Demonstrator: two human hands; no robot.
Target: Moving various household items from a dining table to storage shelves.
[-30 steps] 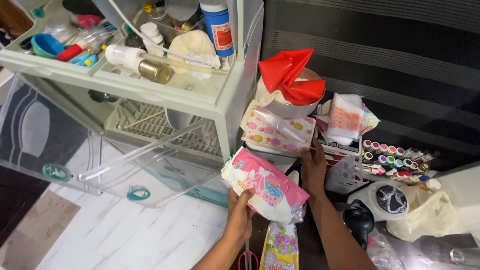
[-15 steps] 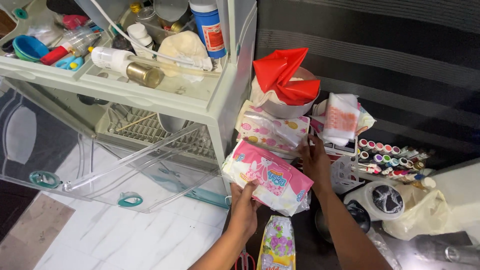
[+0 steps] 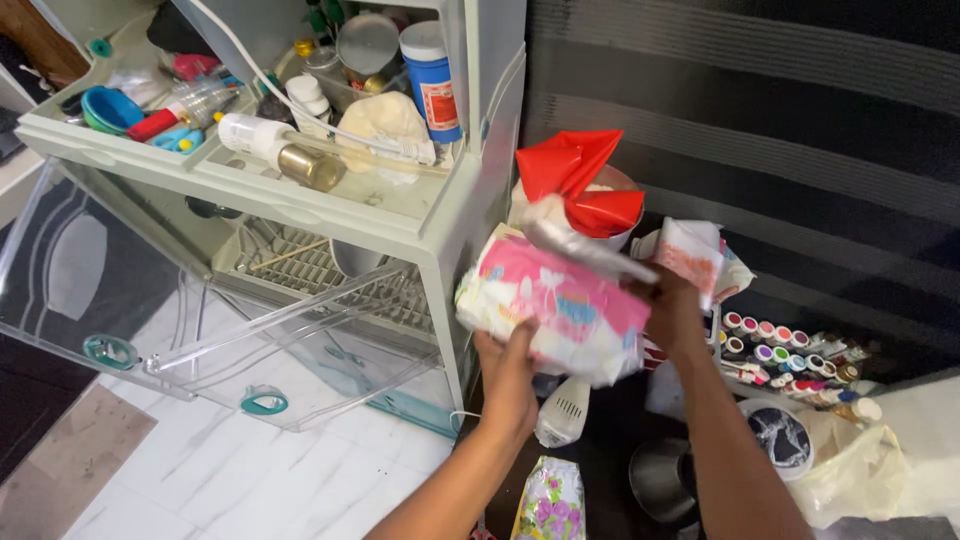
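I am seeing even, fairly bright indoor light falling from above, washing the white floor (image 3: 250, 470) pale. Soft glare is streaking along the clear plastic door (image 3: 200, 330) of the cabinet (image 3: 440, 215). The dark wall (image 3: 800, 120) on the right is staying dim, with faint sheen on its ridges. Motion blur is smearing the pink packet (image 3: 550, 305) and both hands, left hand (image 3: 510, 365) and right hand (image 3: 672, 312). The shelf clutter up top is reading sharper. Lines are bending slightly toward the edges.
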